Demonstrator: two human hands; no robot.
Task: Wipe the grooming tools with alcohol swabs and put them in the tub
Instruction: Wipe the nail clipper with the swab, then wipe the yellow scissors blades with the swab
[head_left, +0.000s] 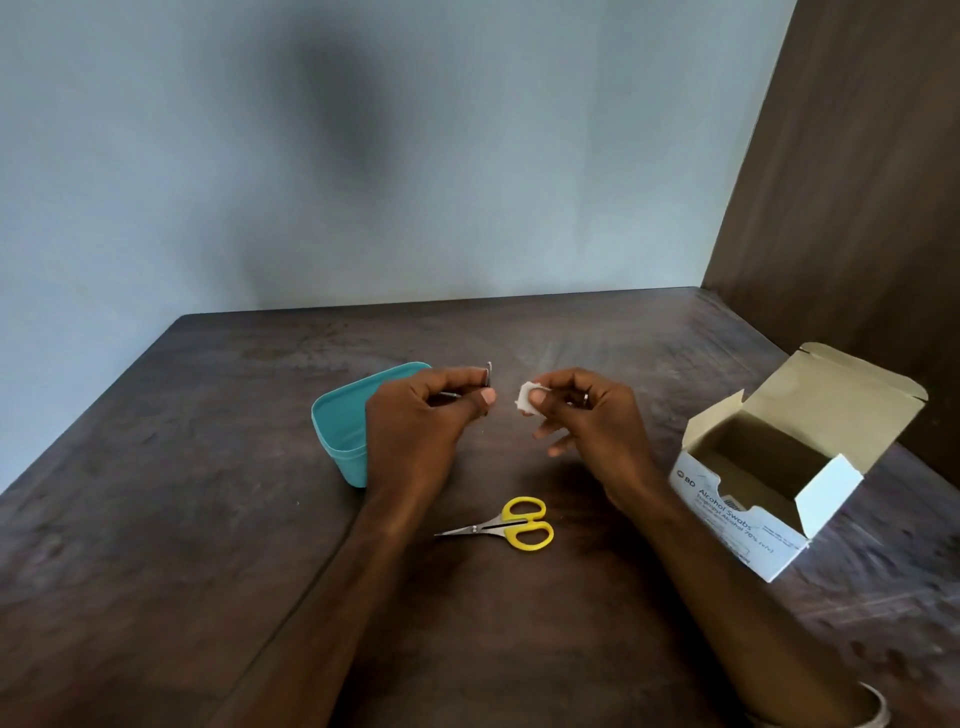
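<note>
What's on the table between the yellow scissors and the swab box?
Nothing: in the head view, only bare table lies between the scissors and the box; the right forearm passes above it.

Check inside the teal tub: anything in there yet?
The teal tub's visible inner wall looks bare; the left hand covers its right part and floor. Yellow-handled scissors lie outside.

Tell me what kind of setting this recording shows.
Probably a home room, not a clinic: a bare wooden table pushed against a plain wall, holding only a swab box, scissors and a tub.
</note>
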